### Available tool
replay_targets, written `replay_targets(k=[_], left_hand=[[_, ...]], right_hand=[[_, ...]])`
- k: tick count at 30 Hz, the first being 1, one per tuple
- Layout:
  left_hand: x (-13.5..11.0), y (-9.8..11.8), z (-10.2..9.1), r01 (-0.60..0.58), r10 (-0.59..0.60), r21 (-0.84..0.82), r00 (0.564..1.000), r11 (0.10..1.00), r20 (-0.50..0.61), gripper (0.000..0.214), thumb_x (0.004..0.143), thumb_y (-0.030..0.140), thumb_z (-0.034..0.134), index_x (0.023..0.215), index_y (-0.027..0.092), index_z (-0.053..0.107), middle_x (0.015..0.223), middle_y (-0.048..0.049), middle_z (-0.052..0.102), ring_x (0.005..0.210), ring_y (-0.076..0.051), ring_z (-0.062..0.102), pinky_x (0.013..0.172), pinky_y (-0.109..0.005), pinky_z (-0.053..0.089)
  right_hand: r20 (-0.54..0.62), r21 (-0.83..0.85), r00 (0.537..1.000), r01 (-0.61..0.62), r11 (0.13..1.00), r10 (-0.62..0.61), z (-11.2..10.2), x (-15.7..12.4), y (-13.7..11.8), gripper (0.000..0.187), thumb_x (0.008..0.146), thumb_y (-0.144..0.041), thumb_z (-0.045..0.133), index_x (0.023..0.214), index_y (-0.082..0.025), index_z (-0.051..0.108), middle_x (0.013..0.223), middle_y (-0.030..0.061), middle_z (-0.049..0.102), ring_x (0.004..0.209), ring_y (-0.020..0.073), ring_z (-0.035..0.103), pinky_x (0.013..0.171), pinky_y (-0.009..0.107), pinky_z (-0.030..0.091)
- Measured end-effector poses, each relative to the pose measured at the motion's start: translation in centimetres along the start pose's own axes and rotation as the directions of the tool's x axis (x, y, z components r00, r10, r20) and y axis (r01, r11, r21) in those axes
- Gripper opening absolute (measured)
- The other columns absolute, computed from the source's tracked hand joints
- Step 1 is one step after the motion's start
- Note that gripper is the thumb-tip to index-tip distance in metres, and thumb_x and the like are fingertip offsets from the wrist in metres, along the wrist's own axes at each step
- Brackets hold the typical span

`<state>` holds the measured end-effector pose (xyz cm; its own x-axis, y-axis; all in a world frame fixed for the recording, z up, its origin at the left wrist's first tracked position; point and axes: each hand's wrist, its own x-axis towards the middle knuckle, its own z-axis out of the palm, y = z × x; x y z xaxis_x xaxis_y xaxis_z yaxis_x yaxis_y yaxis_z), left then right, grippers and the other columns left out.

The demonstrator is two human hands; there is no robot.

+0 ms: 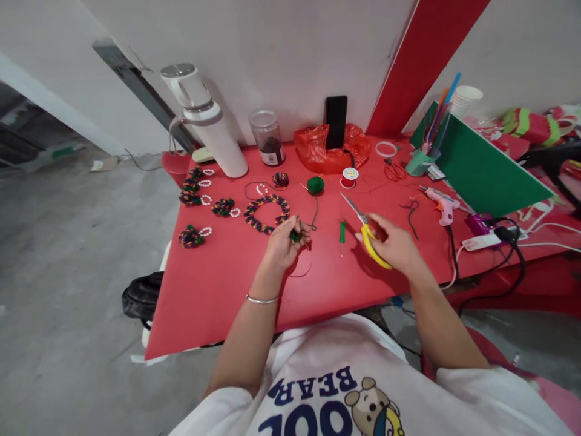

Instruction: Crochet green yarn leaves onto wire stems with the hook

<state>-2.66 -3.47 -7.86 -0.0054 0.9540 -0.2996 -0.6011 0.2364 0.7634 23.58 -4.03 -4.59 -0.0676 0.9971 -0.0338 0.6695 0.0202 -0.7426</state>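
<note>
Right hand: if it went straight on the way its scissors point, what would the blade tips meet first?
Probably the red plastic bag: the line of the scissors in the right hand passes close by the green yarn ball. Height above the table is unclear, so brushing the ball is possible.

Yellow-handled scissors (367, 234) are held blades-forward in the right hand (397, 245); green yarn (295, 235) is held, partly covered, in the left hand (282, 243).

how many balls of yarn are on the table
2: a green ball left of the red thread spool, and a multicoloured ball farther left, just beyond the yarn ring. More could be hidden in the red bag.
</note>
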Motion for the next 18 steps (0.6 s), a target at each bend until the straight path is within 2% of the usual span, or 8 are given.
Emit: replay_targets(k=[1,3,6,8,10,12,15,18], left_hand=[[0.1,0.1,0.0,0.072,-0.074,-0.042,0.997,0.997,-0.037,0.041,0.089,0.047,0.068,0.063,0.017,0.056,0.073,-0.0068,0.068,0.063,-0.015,0.064,0.057,-0.025,0.053],[0.3,0.3,0.0,0.148,-0.156,-0.112,0.986,0.983,-0.062,0.046,0.093,0.056,0.061,0.07,0.016,0.061,0.079,-0.0098,0.071,0.071,-0.018,0.07,0.062,-0.029,0.058],[0.2,0.4,0.1,0.138,-0.145,-0.169,0.989,0.976,-0.03,0.047,0.095,0.057,0.054,0.082,0.014,0.068,0.087,-0.0121,0.074,0.082,-0.022,0.074,0.074,-0.036,0.062],[0.1,0.3,0.1,0.127,-0.129,-0.177,0.992,0.976,-0.003,0.037,0.095,0.045,0.053,0.087,0.013,0.07,0.09,-0.0129,0.075,0.088,-0.023,0.074,0.084,-0.039,0.062],[0.0,0.2,0.1,0.12,-0.118,-0.168,0.993,0.978,0.019,0.026,0.09,0.03,0.054,0.091,0.012,0.072,0.094,-0.0139,0.077,0.094,-0.023,0.075,0.092,-0.041,0.06],[0.0,-0.1,-0.1,0.11,-0.106,-0.141,0.994,0.984,0.034,0.023,0.08,0.019,0.057,0.095,0.01,0.073,0.098,-0.0143,0.077,0.098,-0.023,0.074,0.098,-0.041,0.058],[0.0,-0.5,-0.1,0.084,-0.082,-0.073,0.996,0.994,0.035,0.032,0.068,0.008,0.061,0.098,0.011,0.074,0.101,-0.013,0.078,0.103,-0.022,0.074,0.1,-0.036,0.056],[0.0,-0.7,-0.1,0.053,-0.053,-0.011,0.998,0.999,0.03,0.035,0.067,0.006,0.065,0.101,0.013,0.074,0.102,-0.0128,0.079,0.108,-0.023,0.073,0.094,-0.032,0.056]], right_hand=[[-0.112,-0.267,0.994,-0.018,0.964,-0.012,-0.8,0.2,1.1,0.062,0.084,-0.048,0.071,0.139,-0.023,0.062,0.112,0.0136,0.072,0.094,0.0269,0.067,0.072,0.034,0.051],[-0.176,-0.608,0.984,-0.078,0.79,-0.038,-2.1,0.5,3.1,0.059,0.089,-0.041,0.066,0.142,-0.017,0.06,0.116,0.0198,0.072,0.102,0.0331,0.068,0.076,0.038,0.05],[-0.134,-0.766,0.989,-0.068,0.639,-0.055,-3.3,0.6,4.9,0.052,0.092,-0.039,0.061,0.135,-0.01,0.064,0.11,0.0223,0.075,0.097,0.0337,0.07,0.074,0.038,0.049],[-0.171,-0.785,0.981,-0.08,0.615,-0.09,-3.6,0.6,4.8,0.045,0.094,-0.039,0.059,0.125,-0.009,0.07,0.106,0.0232,0.075,0.095,0.0349,0.07,0.074,0.04,0.048],[-0.242,-0.725,0.954,-0.057,0.686,-0.176,-3.1,0.7,3.6,0.038,0.096,-0.038,0.056,0.117,-0.011,0.074,0.105,0.0217,0.076,0.097,0.0343,0.07,0.077,0.041,0.049],[-0.274,-0.53,0.923,0.089,0.843,-0.27,-1.7,0.7,1.6,0.032,0.099,-0.038,0.053,0.109,-0.019,0.077,0.104,0.0143,0.077,0.094,0.0277,0.071,0.08,0.037,0.05],[-0.039,-0.072,0.944,0.323,0.944,-0.327,2.0,1.0,-2.0,0.028,0.095,-0.046,0.062,0.096,-0.023,0.079,0.091,0.0057,0.077,0.073,0.0177,0.068,0.07,0.03,0.052],[0.065,0.021,0.934,0.351,0.936,-0.352,5.6,1.7,-4.7,0.025,0.084,-0.046,0.076,0.095,-0.023,0.079,0.089,0.0036,0.074,0.069,0.0144,0.066,0.066,0.027,0.049]])
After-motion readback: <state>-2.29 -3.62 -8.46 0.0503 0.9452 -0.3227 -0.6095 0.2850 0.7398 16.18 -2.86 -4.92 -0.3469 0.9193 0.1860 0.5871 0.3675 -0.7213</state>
